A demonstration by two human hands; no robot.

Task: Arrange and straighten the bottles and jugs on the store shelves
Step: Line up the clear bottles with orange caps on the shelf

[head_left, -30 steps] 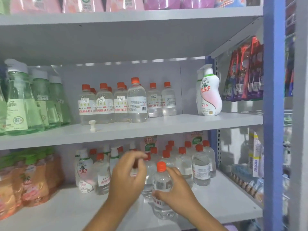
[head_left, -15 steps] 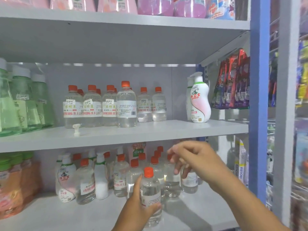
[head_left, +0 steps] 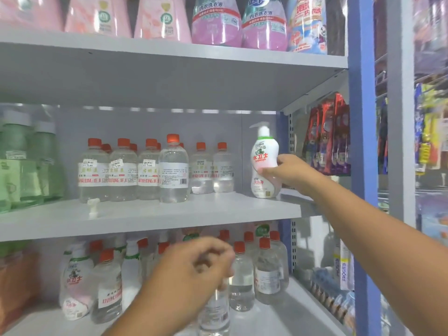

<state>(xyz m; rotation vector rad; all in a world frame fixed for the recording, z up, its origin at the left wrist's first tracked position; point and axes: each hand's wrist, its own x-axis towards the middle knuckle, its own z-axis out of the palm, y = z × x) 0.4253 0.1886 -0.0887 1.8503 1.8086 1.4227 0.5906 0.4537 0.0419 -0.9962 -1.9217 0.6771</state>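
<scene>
My right hand (head_left: pixel 289 171) grips the white-and-pink pump bottle (head_left: pixel 263 156), which stands upright at the right end of the middle shelf (head_left: pixel 169 219). To its left on that shelf is a row of clear orange-capped bottles (head_left: pixel 173 168). Low down, my blurred left hand (head_left: pixel 194 270) curls over the top of a clear labelled bottle (head_left: pixel 214 311) at the front of the lower shelf (head_left: pixel 278 318); its cap is hidden under my fingers. Behind it stand several more orange-capped bottles (head_left: pixel 242 282) and white pump bottles (head_left: pixel 75 282).
A small loose white pump part (head_left: pixel 93 207) stands near the middle shelf's front edge. Green bottles (head_left: pixel 24 170) fill its left end. Pink pouches (head_left: pixel 160 18) line the top shelf. A blue upright (head_left: pixel 361 166) and hanging packets (head_left: pixel 329 141) bound the right side.
My right hand rose from the lower shelf to the middle shelf and took hold of the pump bottle. My left hand shifted from the clear bottle's side up over its top.
</scene>
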